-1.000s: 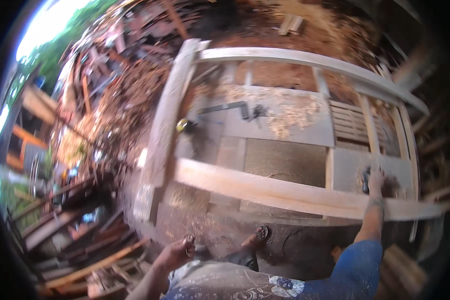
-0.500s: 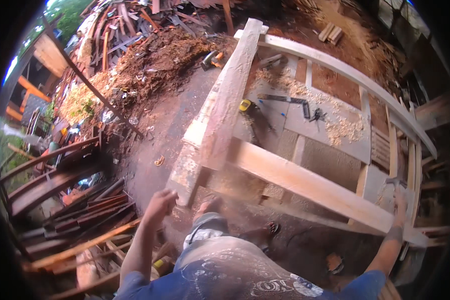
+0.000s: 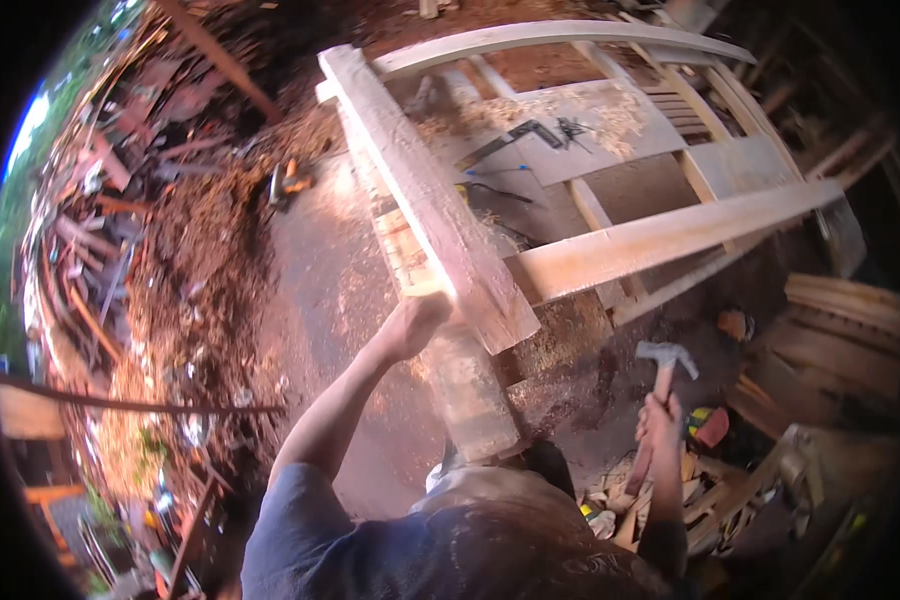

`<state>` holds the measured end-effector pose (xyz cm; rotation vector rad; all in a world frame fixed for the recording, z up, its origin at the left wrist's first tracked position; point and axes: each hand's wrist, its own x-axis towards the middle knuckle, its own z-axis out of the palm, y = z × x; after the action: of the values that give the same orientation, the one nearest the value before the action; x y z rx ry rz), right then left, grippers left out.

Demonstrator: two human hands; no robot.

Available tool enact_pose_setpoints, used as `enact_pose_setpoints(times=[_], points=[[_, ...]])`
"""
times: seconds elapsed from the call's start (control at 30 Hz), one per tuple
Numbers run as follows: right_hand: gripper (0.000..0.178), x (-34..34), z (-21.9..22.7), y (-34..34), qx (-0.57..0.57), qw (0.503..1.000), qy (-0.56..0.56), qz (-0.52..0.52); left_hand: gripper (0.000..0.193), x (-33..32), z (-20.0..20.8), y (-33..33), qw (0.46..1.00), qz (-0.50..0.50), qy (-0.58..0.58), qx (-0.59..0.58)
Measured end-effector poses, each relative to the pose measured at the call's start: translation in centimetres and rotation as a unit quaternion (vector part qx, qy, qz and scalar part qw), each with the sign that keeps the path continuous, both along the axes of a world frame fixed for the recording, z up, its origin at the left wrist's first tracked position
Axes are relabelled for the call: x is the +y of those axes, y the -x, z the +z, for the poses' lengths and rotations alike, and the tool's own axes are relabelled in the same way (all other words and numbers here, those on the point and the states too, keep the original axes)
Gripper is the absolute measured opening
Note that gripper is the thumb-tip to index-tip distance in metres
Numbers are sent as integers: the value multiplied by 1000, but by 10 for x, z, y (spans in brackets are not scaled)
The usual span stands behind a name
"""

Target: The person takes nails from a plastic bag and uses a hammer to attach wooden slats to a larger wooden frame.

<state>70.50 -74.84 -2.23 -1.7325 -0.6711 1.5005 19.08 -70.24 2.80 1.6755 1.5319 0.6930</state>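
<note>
My right hand (image 3: 658,420) is closed round the wooden handle of a claw hammer (image 3: 667,356), whose metal head points up, apart from the frame. My left hand (image 3: 416,324) is closed at the left edge of a thick pale wooden beam (image 3: 425,190); its fingertips are partly hidden. That beam forms the near-left end of a large wooden frame, with a long rail (image 3: 670,235) joining it on the right. Beneath the beam lies a rough timber support (image 3: 470,395) with a worn, stained face.
A far rail (image 3: 560,37) closes the frame's other side. Inside are an L-shaped square (image 3: 515,140) and wood shavings (image 3: 610,120) on boards. A power tool (image 3: 282,185) lies on the ground. Scrap wood is heaped at left; a tape measure (image 3: 707,425) sits near my right hand.
The hammer has come from the frame's far right end to close in front of me. My left hand has moved from free air onto the beam. The view has turned.
</note>
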Motion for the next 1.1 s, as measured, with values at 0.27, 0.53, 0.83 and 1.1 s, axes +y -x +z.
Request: enact_pose_setpoints(times=[0.27,0.53,0.83,1.1], points=[[14,-176,22,87,-55,987,-68,-133,18,42,-24,1,979,-110,-170,-14],[17,-299,9,202,-23,950,-31,-309,20,80,-22,9,968,-205,-140,-45],[29,-438,-49,368,-100,930,78,-345,17,96,-49,71,907,-393,72,-132],[38,-221,145,468,-111,929,-11,-354,17,105,-44,80,856,-509,19,-87]])
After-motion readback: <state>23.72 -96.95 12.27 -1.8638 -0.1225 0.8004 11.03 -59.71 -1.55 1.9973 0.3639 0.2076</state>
